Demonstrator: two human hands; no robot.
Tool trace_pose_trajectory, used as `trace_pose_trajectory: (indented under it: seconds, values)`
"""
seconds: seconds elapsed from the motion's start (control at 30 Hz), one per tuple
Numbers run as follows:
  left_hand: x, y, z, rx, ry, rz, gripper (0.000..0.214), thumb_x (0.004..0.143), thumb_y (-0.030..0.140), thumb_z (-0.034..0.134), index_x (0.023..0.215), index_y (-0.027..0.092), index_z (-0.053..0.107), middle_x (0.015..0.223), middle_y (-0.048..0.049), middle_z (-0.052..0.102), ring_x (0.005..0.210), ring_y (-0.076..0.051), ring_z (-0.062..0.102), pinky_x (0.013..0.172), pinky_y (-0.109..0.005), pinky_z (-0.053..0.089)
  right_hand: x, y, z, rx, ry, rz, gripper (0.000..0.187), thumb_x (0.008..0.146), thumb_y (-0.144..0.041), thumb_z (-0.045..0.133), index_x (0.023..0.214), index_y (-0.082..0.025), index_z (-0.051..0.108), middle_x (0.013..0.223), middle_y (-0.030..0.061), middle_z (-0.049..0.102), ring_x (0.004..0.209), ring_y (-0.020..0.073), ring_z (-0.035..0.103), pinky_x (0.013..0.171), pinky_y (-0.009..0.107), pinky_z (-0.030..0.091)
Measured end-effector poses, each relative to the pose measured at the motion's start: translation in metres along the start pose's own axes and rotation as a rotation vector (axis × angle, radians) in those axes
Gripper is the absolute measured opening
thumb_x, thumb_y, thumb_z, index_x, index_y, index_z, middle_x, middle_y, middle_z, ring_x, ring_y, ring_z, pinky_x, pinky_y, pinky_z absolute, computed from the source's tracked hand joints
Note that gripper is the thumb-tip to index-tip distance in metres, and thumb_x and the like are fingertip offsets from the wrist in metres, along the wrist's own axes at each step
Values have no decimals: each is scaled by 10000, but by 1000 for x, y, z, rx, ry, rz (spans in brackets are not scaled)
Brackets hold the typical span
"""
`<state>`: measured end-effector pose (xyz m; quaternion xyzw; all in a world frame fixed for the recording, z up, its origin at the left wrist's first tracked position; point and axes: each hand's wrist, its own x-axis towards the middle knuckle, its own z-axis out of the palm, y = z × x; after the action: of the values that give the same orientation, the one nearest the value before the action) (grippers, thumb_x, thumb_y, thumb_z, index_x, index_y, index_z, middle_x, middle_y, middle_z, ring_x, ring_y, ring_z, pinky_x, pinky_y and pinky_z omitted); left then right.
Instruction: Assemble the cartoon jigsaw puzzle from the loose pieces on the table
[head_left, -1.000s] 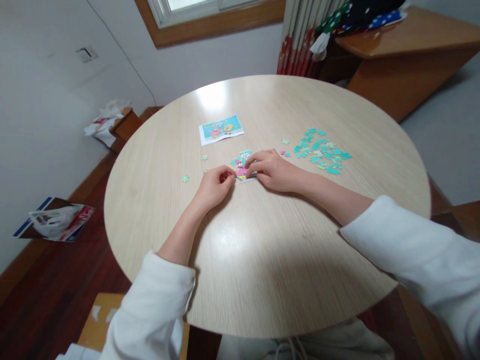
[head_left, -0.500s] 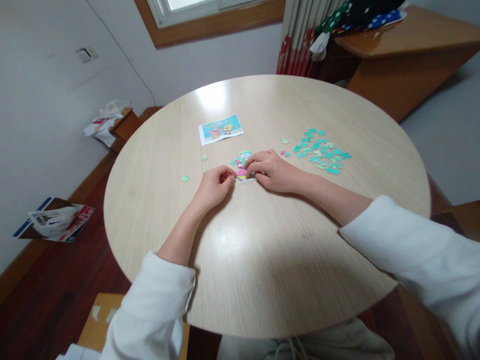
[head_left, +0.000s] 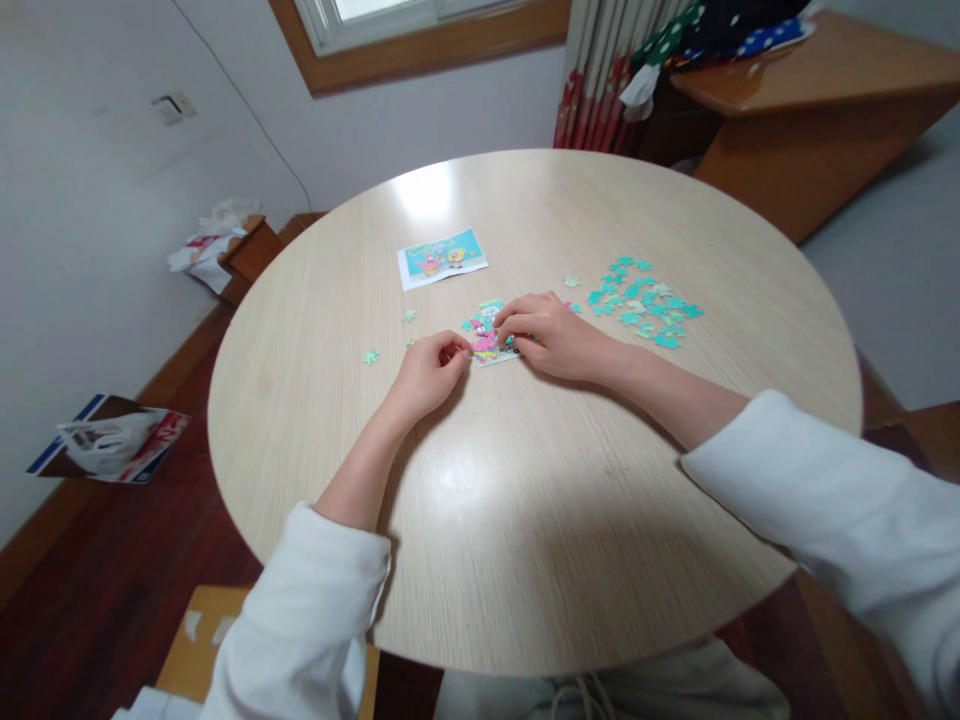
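Note:
A partly assembled jigsaw puzzle (head_left: 485, 340), with pink, yellow and teal parts, lies flat near the middle of the round table. At its left edge my left hand (head_left: 433, 370) is closed, thumb and forefinger pinched against the border. My right hand (head_left: 556, 336) arches over the puzzle's right side with curled fingers, the tips down on its surface. Whatever sits under those fingertips is hidden. Just behind my right hand, a pink and teal puzzle piece (head_left: 573, 307) is partly covered.
Many loose teal puzzle pieces (head_left: 645, 303) are spread to the right. A single pale piece (head_left: 571, 282) lies behind my right hand, and small green pieces (head_left: 371, 356) lie to the left. A picture sheet (head_left: 442, 259) rests behind the puzzle on the round table (head_left: 525, 520).
My right hand has shifted slightly up and to the right, uncovering more of the puzzle's pink part and lower edge. My left hand has stayed in place.

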<state>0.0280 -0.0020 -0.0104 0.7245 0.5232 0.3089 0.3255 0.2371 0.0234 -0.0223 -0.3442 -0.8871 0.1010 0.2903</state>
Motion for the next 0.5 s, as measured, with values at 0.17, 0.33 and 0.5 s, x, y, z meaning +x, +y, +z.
trace_pose_trajectory:
  seconds: [0.17, 0.33, 0.5]
  values:
    - [0, 0, -1, 9, -7, 1, 124, 776, 193, 517, 748, 163, 635, 642, 16, 584, 617, -122, 509, 639, -262, 410, 0, 5, -1, -17, 35, 29, 284, 801, -70, 458, 822, -194, 712, 1004, 89, 717, 990, 234, 617, 901, 399, 387]
    - [0, -2, -1, 9, -5, 3, 129, 773, 203, 520, 752, 164, 641, 655, 8, 597, 629, -131, 523, 649, -272, 415, -1, 8, -1, -16, 59, 74, 290, 809, -74, 454, 840, -196, 715, 1006, 93, 713, 974, 237, 611, 905, 398, 388]
    - [0, -3, 0, 2, 16, 5, 118, 775, 203, 532, 733, 170, 637, 627, 20, 580, 604, -125, 503, 623, -266, 401, -1, 8, -3, -22, 72, 98, 275, 812, -94, 469, 838, -206, 719, 1006, 88, 715, 973, 244, 609, 906, 404, 385]
